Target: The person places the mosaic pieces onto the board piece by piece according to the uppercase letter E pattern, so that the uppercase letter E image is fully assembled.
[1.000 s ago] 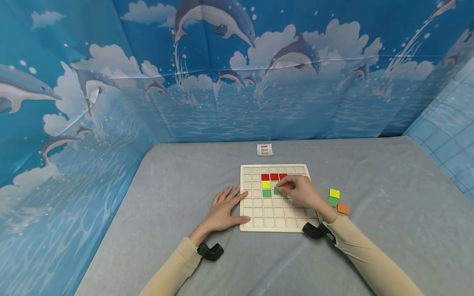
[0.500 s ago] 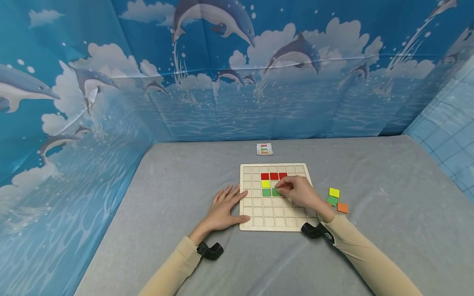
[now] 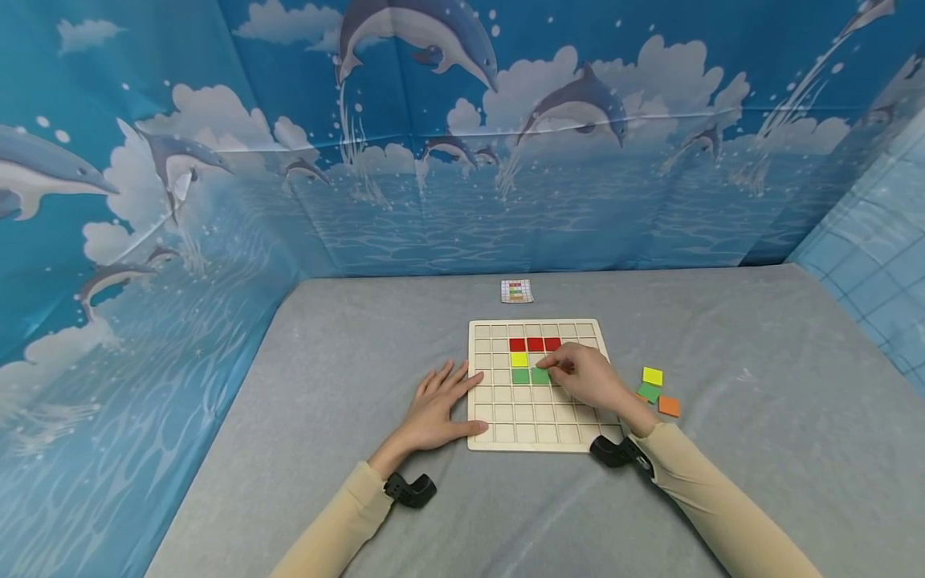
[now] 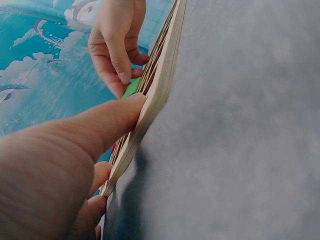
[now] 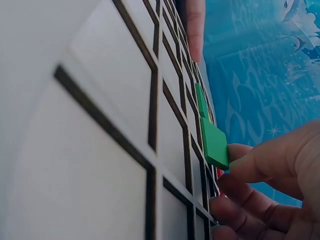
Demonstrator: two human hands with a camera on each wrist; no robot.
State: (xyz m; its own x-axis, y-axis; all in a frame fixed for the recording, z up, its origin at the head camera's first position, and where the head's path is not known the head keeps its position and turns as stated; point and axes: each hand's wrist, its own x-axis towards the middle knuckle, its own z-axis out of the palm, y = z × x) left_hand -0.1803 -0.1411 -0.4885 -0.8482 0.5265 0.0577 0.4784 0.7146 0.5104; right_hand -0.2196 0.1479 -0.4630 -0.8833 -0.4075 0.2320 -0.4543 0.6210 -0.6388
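Left hand (image 3: 437, 413) wide on board (image 3: 504, 433), right hand (image 3: 588, 377) tight on 1 green tile (image 3: 539, 376), loose tiles (image 3: 653, 376) nearby

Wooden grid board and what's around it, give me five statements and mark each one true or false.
1. Three red tiles form a row on the board. True.
2. Both hands are touching tiles. False: the left hand touches the board's left edge.
3. The right hand touches a green tile. True.
4. The loose tiles are all blue. False: the loose tiles are yellow, green and orange.
5. A small card lies beyond the board's far edge. True.
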